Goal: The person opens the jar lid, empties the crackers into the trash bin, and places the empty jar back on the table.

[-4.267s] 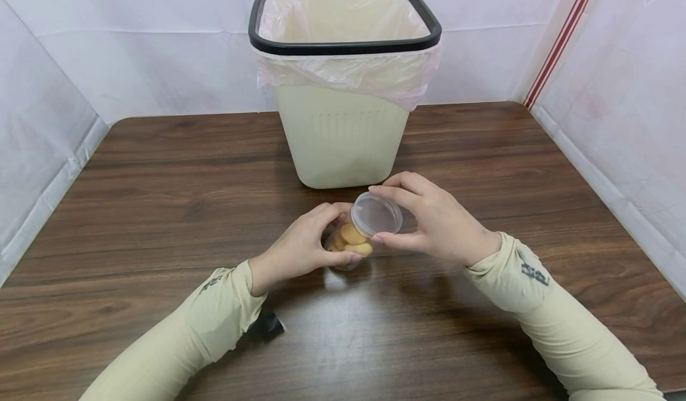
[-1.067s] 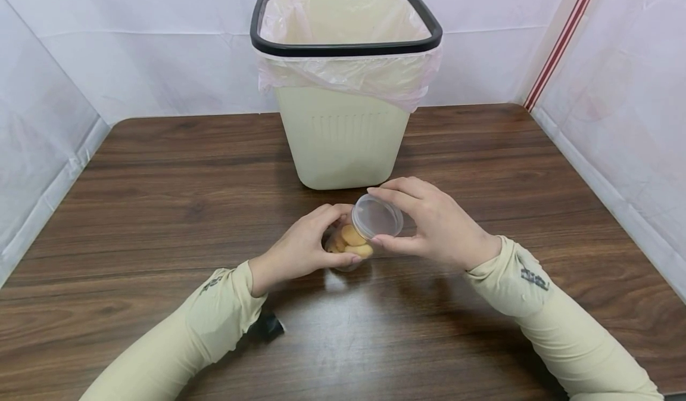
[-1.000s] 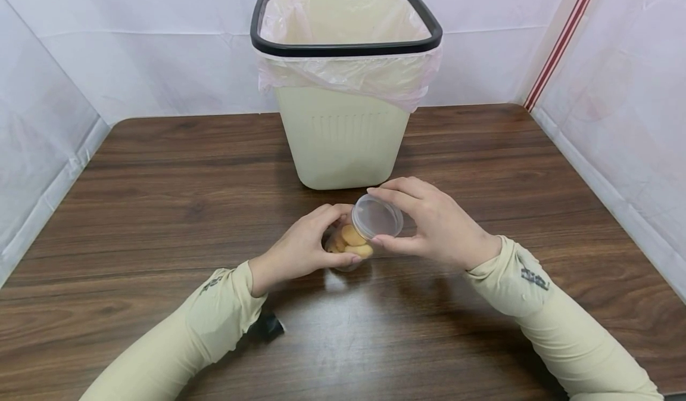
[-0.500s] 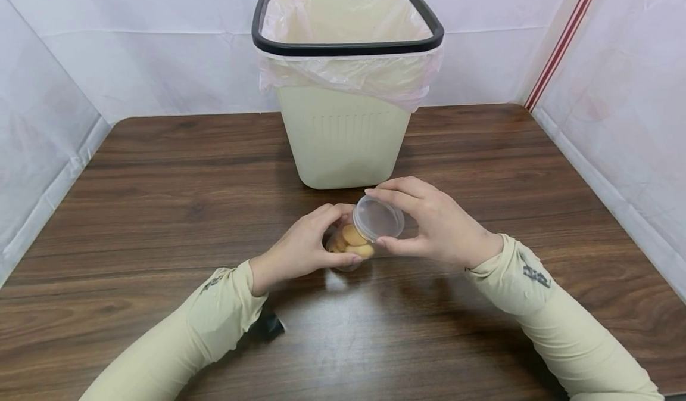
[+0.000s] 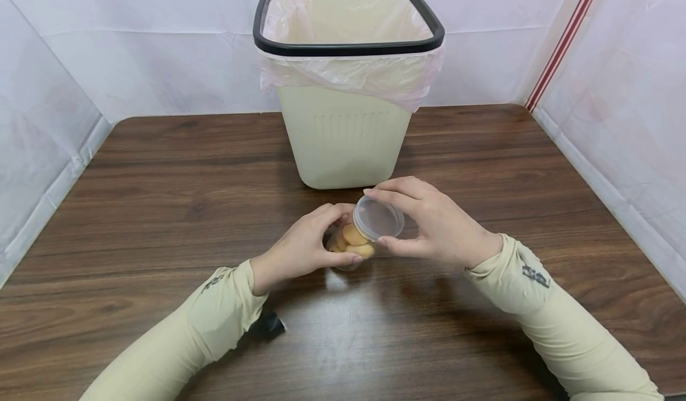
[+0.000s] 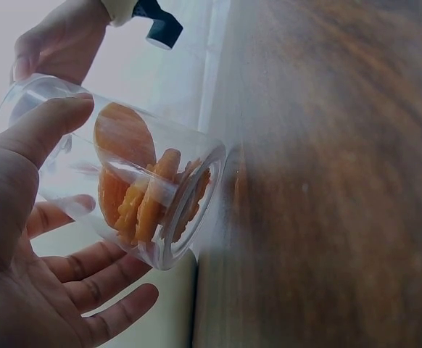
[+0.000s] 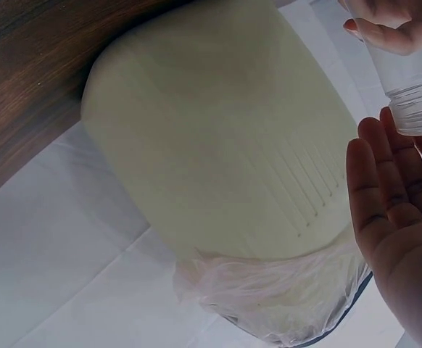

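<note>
Pale cream sleeves (image 5: 568, 335) are worn, gathered at the cuffs (image 5: 490, 258); each is marked with a dark print (image 5: 536, 275).

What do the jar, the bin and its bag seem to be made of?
Jar: probably clear, glossy plastic, since biscuits show through and highlights streak it; glass is possible. Bin: likely plastic, cream and fairly matt, with moulded-looking ribs. Bag: apparently thin, pinkish plastic film, sheer and crinkled.
</note>
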{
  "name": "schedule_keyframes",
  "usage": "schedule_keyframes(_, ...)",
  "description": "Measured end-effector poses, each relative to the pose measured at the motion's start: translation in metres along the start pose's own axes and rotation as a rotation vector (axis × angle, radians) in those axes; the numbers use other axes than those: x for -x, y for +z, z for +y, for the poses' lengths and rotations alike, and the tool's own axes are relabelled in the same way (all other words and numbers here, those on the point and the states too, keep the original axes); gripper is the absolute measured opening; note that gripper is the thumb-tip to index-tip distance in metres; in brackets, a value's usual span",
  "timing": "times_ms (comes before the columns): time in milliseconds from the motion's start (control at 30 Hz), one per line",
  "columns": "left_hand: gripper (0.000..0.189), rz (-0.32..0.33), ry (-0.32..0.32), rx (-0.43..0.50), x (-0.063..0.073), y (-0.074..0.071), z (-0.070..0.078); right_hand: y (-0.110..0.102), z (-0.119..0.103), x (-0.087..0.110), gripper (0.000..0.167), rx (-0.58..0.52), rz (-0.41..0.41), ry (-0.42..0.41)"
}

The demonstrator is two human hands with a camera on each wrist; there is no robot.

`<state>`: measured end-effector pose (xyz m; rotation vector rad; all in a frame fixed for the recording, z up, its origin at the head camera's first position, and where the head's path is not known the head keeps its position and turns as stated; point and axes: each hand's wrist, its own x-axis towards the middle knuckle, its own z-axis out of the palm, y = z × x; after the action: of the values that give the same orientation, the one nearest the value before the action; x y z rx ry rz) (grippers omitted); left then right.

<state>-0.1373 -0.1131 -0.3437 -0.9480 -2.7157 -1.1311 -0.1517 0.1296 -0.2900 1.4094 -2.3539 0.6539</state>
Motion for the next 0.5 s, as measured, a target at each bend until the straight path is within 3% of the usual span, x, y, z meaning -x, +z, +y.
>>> schedule_keyframes(233, 0.062, 0.0, -0.01, -0.005, 0.0, 0.0003, 0.0002, 0.0003, -0.0014, -0.0007, 0.058, 0.035, 0.013, -0.001)
schedule_keyframes(500, 0.061, 0.01, -0.008, -0.017, 0.0004, 0.0007, 0.0005, 0.0048, -0.0071, -0.0002, 0.061, 0.223, 0.114, 0.037)
